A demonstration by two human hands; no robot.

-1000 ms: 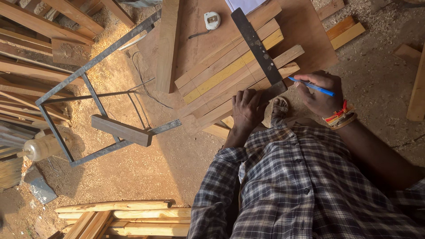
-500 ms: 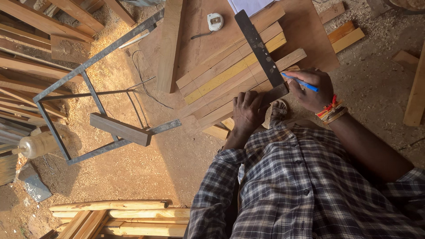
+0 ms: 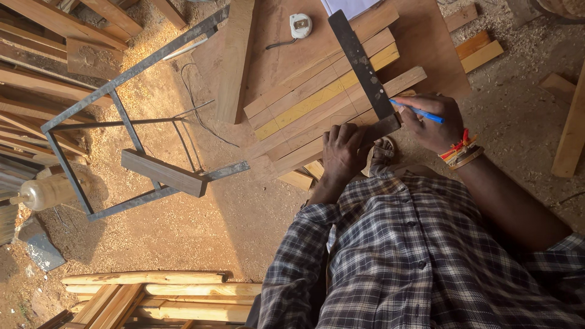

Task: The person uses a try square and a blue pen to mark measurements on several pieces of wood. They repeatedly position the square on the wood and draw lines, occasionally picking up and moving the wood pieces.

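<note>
The left hand [image 3: 343,149] lies flat with spread fingers on the near end of the slats [image 3: 323,97], pressing down the wooden stock of a try square [image 3: 365,70] whose dark blade runs far across them. The right hand [image 3: 434,122], just right of the blade, has its grip closed on a blue pen [image 3: 417,112], tip touching the slat edge beside the blade. The slats, one yellow, lie side by side on a brown board [image 3: 420,36] serving as a table. A tape measure [image 3: 300,25] sits far left on the board. A metal frame [image 3: 131,122] stands on the sawdust floor, left.
</note>
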